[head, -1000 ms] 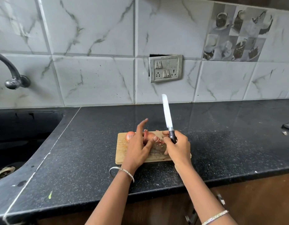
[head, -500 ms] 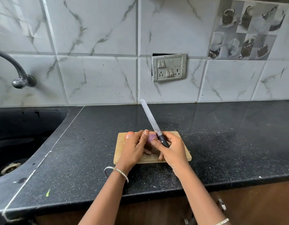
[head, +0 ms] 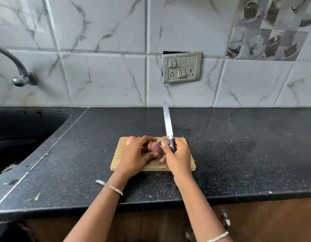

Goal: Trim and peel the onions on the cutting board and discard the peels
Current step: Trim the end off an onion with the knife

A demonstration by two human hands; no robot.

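Observation:
A small wooden cutting board (head: 189,165) lies on the black counter. My left hand (head: 135,156) grips a purple onion (head: 154,147) over the board's middle, its skin partly off. My right hand (head: 179,158) holds a knife (head: 167,123) by its black handle, blade pointing up and away toward the wall, while the thumb and forefinger touch the onion's right side. A second, unpeeled onion (head: 130,139) rests at the board's far left corner, partly hidden by my left hand.
A black sink (head: 20,137) with a curved tap (head: 20,74) lies to the left. A switch and socket plate (head: 181,67) is on the tiled wall behind. A green scrap (head: 36,196) lies near the counter's front edge. Cabinet handles (head: 226,220) show below.
The knife blade leaned left half a second ago and now stands nearly straight up again. My left hand has wrapped further round the onion, whose purple flesh now shows.

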